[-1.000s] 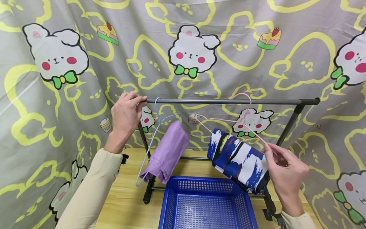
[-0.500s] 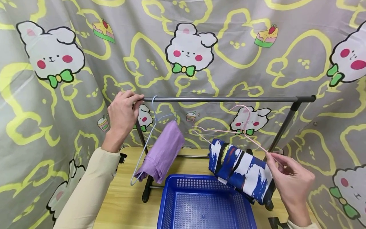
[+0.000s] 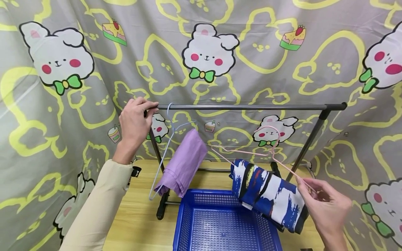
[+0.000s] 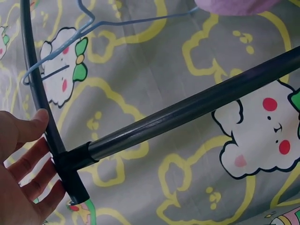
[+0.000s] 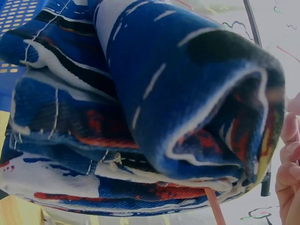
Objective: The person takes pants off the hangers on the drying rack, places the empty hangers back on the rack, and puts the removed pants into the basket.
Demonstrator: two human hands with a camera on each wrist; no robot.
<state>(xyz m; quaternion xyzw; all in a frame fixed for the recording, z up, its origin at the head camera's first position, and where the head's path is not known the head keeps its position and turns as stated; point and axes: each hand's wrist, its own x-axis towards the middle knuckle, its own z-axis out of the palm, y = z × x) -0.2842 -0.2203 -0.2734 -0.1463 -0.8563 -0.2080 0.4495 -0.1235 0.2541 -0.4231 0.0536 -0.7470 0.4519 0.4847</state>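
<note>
Backdrop: grey cartoon-rabbit curtain across the whole far side. In front of it, wooden surface carried the rack; its dark rail ran left to right. Blue basket sat on the near middle of the surface, below the rail.

My left hand was at the rail's left end, fingers curled over the corner joint, thumb on the post in the left wrist view. Just right of it a blue hanger hung on the rail, tilted, with a purple cloth draped over it, lower end near the basket's far left corner.

My right hand was at near right, fingertips pinched on the right end of the pink hanger. That hanger was off the rail, hook below it. Rolled blue-and-white patterned cloth hung on it, over the basket's right rim.
</note>
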